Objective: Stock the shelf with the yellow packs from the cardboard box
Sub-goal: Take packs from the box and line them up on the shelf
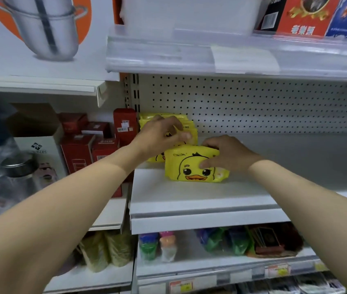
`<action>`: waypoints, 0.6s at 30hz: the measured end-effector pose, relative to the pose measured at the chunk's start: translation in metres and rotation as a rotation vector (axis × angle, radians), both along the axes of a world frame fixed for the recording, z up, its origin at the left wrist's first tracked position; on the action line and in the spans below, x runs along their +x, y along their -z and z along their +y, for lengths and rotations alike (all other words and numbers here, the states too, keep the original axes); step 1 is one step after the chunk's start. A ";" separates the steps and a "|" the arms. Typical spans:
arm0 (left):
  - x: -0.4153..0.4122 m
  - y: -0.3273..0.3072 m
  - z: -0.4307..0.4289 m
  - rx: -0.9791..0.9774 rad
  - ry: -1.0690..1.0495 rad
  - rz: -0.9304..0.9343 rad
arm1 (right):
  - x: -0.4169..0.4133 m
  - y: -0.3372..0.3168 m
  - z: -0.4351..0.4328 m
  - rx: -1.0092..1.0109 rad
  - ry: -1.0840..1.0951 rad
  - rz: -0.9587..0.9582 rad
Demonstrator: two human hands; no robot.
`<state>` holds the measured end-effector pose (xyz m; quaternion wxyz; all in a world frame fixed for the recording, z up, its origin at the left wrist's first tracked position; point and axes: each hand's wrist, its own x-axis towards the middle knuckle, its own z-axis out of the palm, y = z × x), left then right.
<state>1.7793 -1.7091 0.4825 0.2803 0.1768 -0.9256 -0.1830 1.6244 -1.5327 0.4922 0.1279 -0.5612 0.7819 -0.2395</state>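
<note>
A yellow pack with a duck face (191, 166) stands upright on the white shelf (189, 194). My right hand (225, 153) grips it at its top right, fingers over the upper edge and thumb on the front. Behind it at the shelf's left end stands a row of several yellow packs (187, 124) against the pegboard back. My left hand (159, 134) holds the front of that row, fingers curled over the packs' tops. The cardboard box is not in view.
Red boxes (96, 145) fill the neighbouring bay on the left, with a white carton (38, 153) and bottles. To the right of the packs lies bare white shelf. An upper shelf (232, 58) overhangs closely. Coloured goods sit on the shelf below (221, 268).
</note>
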 end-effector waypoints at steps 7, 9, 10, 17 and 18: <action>0.015 0.009 -0.001 -0.358 -0.180 -0.323 | 0.024 0.009 -0.055 -0.114 0.079 0.343; 0.015 0.012 -0.005 -0.354 -0.267 -0.310 | 0.027 0.012 -0.055 -0.136 0.103 0.409; 0.014 0.013 -0.006 -0.347 -0.306 -0.316 | 0.027 0.013 -0.051 -0.140 0.108 0.419; 0.011 0.017 0.025 -0.386 -0.488 -0.266 | 0.021 -0.005 0.001 0.032 0.161 0.383; 0.013 0.015 0.034 -0.373 -0.492 -0.262 | 0.021 -0.009 0.009 0.057 0.158 0.373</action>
